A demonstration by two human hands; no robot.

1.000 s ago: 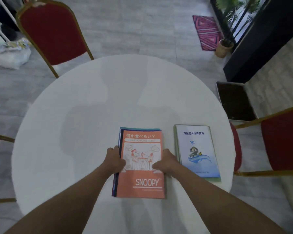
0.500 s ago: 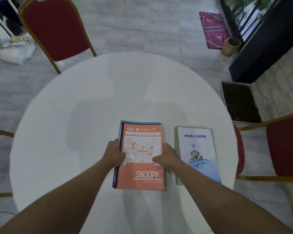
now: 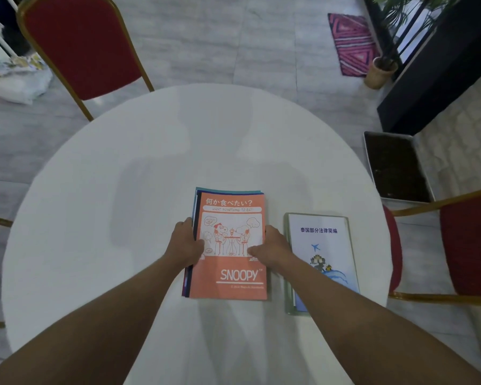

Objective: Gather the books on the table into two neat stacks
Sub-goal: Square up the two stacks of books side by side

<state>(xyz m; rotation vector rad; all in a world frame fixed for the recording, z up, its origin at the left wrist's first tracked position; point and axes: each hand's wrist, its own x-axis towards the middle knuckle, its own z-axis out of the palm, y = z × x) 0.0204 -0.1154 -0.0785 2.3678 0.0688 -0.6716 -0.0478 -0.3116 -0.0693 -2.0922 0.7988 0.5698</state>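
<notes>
A stack of books topped by an orange Snoopy book (image 3: 229,273) lies on the round white table (image 3: 95,218), with blue and dark covers showing at its left and far edges. My left hand (image 3: 185,243) grips the stack's left edge, thumb on the cover. My right hand (image 3: 270,247) grips its right edge, thumb on the cover too. To the right lies a second stack (image 3: 321,240), its top book white and blue with a plane and a wave; my right forearm crosses its near left corner.
Red chairs with gold frames stand at the far left (image 3: 81,45) and at the right (image 3: 467,245). On the floor are a tray of soil (image 3: 395,168), a potted plant (image 3: 381,73), a pink rug (image 3: 353,43) and a crumpled bag (image 3: 17,76).
Both hands stay on the sides of the orange-topped stack. The view has shifted slightly; the stack sits a little squarer, with less of the books beneath showing at its left edge.
</notes>
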